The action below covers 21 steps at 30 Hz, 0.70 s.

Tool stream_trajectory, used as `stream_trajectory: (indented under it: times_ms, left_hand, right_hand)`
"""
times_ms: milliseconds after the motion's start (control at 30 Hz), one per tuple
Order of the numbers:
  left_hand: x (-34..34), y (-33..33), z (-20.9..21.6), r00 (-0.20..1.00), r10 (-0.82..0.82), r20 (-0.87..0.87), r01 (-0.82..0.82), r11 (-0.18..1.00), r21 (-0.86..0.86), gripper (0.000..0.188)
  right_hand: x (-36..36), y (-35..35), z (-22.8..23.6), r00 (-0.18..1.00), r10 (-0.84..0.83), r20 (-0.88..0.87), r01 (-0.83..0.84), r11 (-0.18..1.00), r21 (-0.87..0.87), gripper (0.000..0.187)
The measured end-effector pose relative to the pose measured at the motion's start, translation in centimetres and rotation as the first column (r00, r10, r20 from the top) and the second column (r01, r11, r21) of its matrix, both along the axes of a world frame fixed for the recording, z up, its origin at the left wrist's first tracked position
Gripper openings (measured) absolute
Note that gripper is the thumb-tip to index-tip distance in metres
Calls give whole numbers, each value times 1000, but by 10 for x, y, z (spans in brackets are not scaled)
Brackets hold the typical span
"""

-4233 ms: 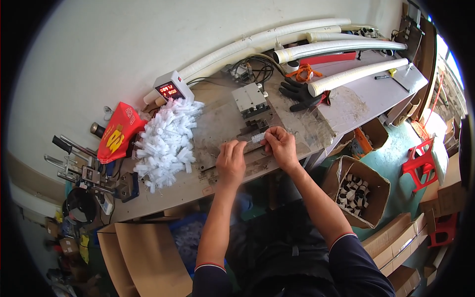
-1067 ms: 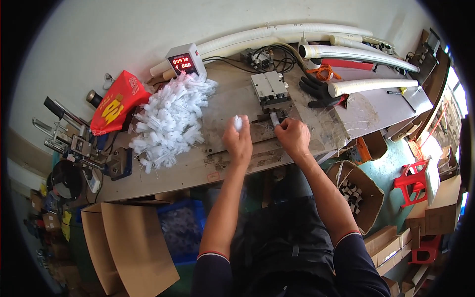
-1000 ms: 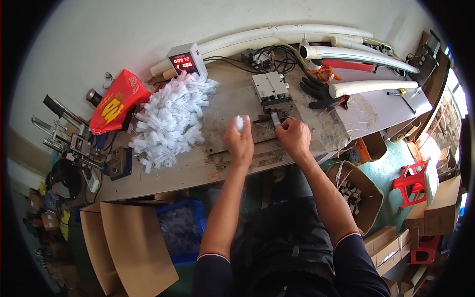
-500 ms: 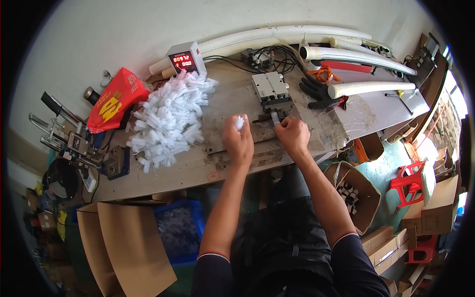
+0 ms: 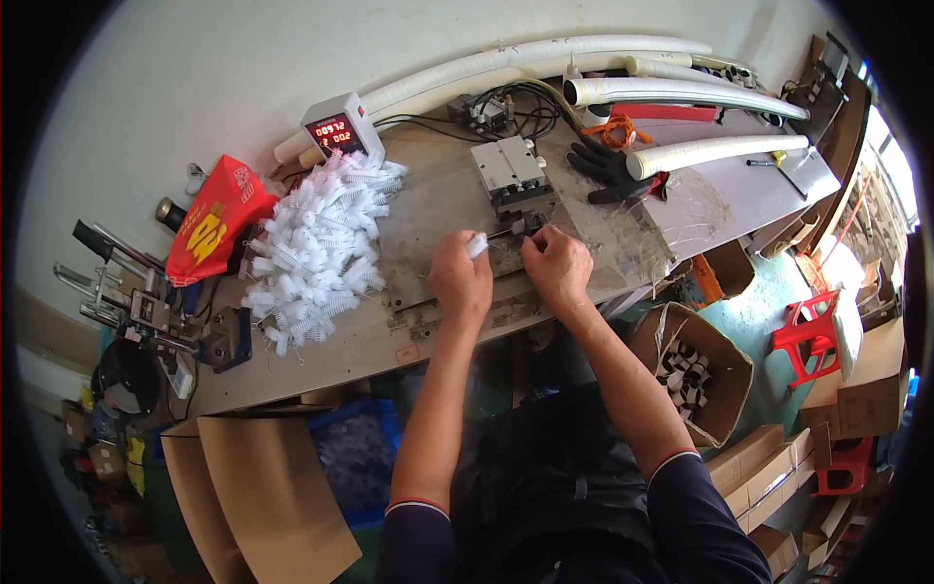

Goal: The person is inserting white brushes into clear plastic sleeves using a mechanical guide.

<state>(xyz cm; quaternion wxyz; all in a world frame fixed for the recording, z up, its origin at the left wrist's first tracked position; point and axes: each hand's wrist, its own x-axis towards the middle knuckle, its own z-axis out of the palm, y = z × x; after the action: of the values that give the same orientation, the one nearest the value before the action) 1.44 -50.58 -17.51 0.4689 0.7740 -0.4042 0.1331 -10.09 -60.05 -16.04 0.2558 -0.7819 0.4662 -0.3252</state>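
My left hand is closed around a small white ribbed piece, whose end shows beside the thumb. Just to its right, my right hand has its fingers pinched together at the front of a small bench machine with a pale, flat top. What those fingers hold is hidden. A thin rod and a dark clamp-like part lie between the hands. Left of the machine is a large heap of white, bristly, ribbed pieces.
Behind the heap stands a counter box with red digits. A red bag and metal fixtures are at left. White tubes and a black glove lie at right. Cardboard boxes and a blue crate stand below.
The view has tilted slightly. The lower digits on the counter box have changed. My left hand still grips the white piece; my right hand stays pinched at the machine's front.
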Motion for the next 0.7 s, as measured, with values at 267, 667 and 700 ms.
stream_trajectory:
  times_ms: [267,667,700]
  left_hand:
    - [-4,-4,2,997,-27,73,26,1000,15,16]
    - [-8,-4,4,985,-31,172,6,990,143,24]
    - [-9,-5,5,985,-15,174,-9,990,138,27]
  right_hand:
    - [-12,2,-2,985,81,155,-94,992,82,22]
    - [-14,3,1,967,68,247,-100,988,119,23]
    - [-15,2,1,965,58,255,-92,988,122,23]
